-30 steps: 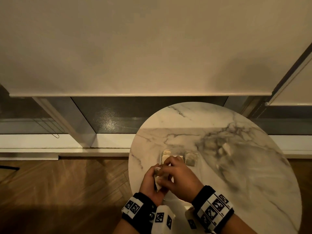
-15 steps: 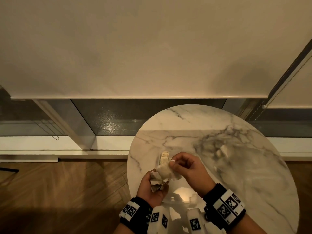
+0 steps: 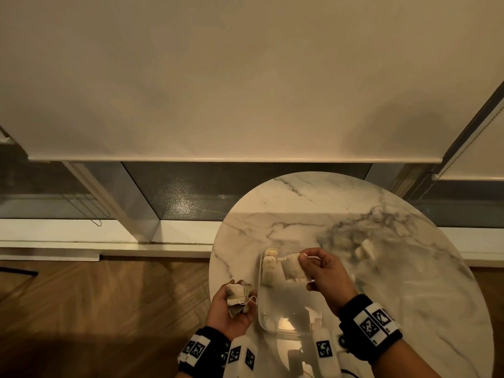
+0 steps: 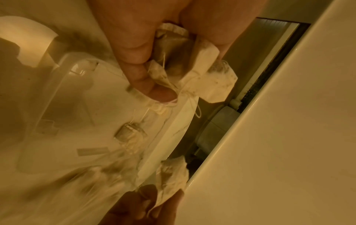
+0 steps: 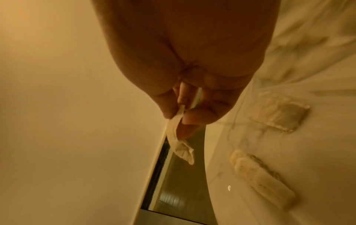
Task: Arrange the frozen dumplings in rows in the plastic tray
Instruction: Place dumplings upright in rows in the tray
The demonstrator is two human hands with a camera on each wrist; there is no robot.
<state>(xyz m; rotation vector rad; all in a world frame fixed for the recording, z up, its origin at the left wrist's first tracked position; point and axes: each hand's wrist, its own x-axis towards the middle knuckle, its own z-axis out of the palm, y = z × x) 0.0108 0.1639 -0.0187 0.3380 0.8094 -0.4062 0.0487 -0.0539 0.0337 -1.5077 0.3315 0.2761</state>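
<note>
One dumpling (image 3: 293,270) is being pinched by the right hand (image 3: 324,276) over the plastic tray (image 3: 289,321); several are being clutched in the left hand (image 3: 231,309). Strings may be tangling, likely dragging the far-left row (image 3: 269,268) askew.

You have a clear plastic tray (image 3: 289,309) lying flat on the marble, its long side running away from you. Inside it, against the far left wall, a short row of pale packets (image 3: 269,268) stands on edge, touching one another. They look like stringed sachets rather than dumplings. One more pale packet (image 3: 293,270) hangs above the tray's far end; a crumpled bunch (image 3: 237,297) sits just left of the tray; two pieces (image 3: 365,251) lie well to its right.
</note>
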